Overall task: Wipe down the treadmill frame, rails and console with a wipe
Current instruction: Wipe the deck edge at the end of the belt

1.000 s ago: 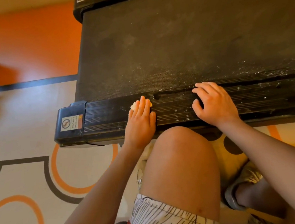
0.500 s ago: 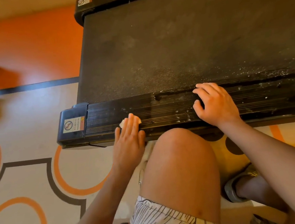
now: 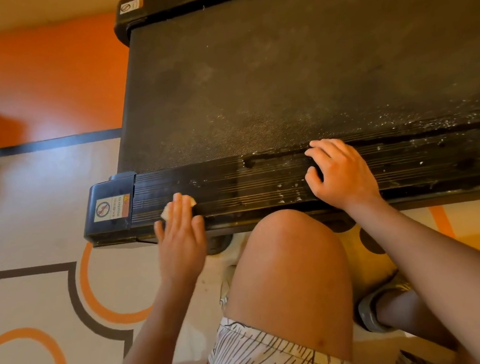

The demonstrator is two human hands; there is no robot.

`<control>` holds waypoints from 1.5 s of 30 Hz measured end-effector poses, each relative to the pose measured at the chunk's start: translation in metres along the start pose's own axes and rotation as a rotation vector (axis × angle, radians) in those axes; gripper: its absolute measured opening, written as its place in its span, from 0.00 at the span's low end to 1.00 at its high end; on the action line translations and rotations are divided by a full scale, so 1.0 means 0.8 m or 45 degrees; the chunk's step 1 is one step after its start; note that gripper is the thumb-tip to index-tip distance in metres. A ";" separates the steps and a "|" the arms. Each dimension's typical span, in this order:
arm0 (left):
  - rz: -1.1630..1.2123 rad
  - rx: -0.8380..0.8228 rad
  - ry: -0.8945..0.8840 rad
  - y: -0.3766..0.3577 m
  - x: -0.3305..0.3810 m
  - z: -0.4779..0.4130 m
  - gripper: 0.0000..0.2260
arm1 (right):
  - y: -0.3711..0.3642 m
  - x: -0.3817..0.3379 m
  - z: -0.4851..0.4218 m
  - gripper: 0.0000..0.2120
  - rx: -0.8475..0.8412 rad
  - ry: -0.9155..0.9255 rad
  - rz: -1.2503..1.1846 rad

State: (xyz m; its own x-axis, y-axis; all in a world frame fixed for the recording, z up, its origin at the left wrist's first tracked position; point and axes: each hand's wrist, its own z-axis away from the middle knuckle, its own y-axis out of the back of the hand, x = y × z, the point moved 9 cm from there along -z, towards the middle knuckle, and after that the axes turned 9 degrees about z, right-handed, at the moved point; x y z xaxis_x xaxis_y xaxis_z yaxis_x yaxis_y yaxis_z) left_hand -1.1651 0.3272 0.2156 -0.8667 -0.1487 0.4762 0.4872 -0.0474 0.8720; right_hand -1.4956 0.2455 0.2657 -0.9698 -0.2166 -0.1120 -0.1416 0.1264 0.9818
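Left hand (image 3: pixel 181 238) presses wipe (image 3: pixel 165 214) at rail (image 3: pixel 248 187) edge; right hand (image 3: pixel 344 170) rests on rail

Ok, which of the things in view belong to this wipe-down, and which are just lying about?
Part of the job:
- small pale wipe, pressed flat under the left hand
- black ribbed side rail, flecked with white dust
- black plastic end cap with a warning sticker
- right hand, resting on the rail

Just lying about:
- cream rug with orange rings
- orange floor
- grey shoe
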 end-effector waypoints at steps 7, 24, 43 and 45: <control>-0.008 -0.134 -0.166 -0.031 0.073 -0.018 0.27 | -0.001 0.000 0.000 0.21 0.006 0.014 -0.002; 0.178 -0.150 -0.142 -0.026 0.091 -0.054 0.27 | -0.002 0.001 0.000 0.21 -0.012 0.000 0.002; -0.050 -0.323 -0.339 -0.054 0.137 -0.086 0.29 | -0.005 0.003 0.002 0.21 0.002 -0.004 -0.009; -0.059 -0.319 -0.378 -0.057 0.130 -0.062 0.29 | -0.005 0.004 0.000 0.21 0.000 -0.011 -0.002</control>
State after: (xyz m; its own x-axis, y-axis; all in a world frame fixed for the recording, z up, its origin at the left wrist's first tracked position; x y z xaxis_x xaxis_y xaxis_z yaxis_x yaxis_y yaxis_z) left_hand -1.2721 0.2647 0.2199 -0.8638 0.1498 0.4810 0.4260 -0.2927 0.8561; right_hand -1.4980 0.2448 0.2617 -0.9711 -0.2089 -0.1151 -0.1434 0.1257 0.9817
